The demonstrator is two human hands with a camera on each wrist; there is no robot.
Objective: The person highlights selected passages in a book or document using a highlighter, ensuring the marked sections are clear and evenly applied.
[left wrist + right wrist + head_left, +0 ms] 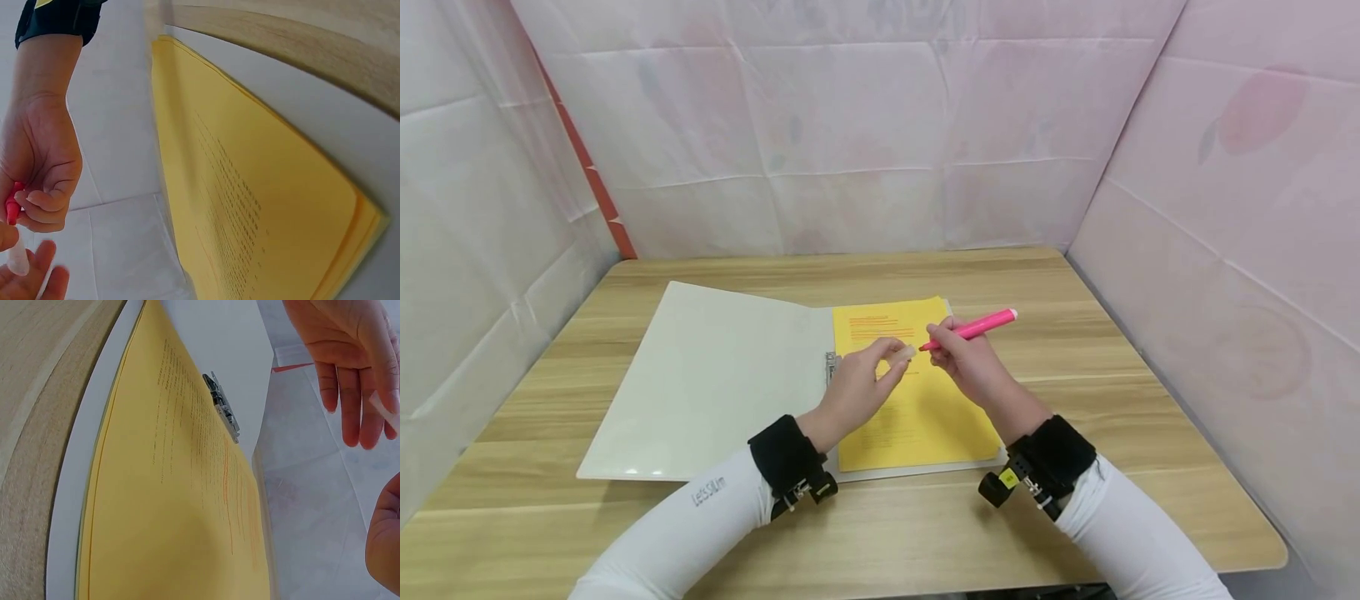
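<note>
The right hand [966,358] grips the light, rigid pink plastic highlighter [976,327] mid-barrel, while the left hand [861,383] pinches what is probably its small translucent cap [904,354].

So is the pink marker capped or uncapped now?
Uncapped. The left hand pinches the clear cap apart from the pink marker, which the right hand holds over the yellow paper.

Light wood-grain worktop [1075,333], rounded corners, runs left to right and from the near edge to the far wall. Pale pink-white sheeting [850,142] with fold creases and faint fruit prints hangs on the far, left and right sides, closing the worktop in. Thin orange-red strip [587,179] shows at the far left corner between sheets. Even, soft light, no hard shadows.
</note>
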